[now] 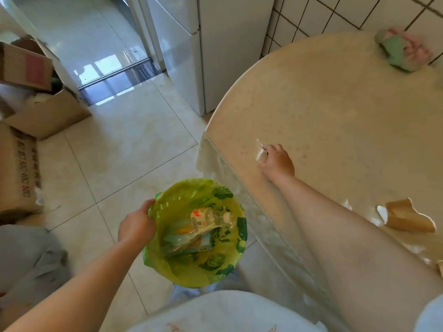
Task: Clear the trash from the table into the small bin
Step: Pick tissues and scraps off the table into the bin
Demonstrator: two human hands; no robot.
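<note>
Meanwhile, our left hand [136,225] gripped the small bin's [167,267] green-lined rim beside the table [335,104], while our right hand [276,161] pinched white scraps [260,152] on the tabletop.

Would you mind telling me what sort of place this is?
Probably a home kitchen or dining corner: a white fridge stands beside a tiled wall, next to a round table under a plastic cover.

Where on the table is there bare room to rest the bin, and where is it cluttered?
The widest bare patch of the table lies between the right hand on a white scrap and the crumpled cloth by the wall. The near right edge is crowded: torn brown paper and white bits. The left hand holds the small bin beside the table.
</note>
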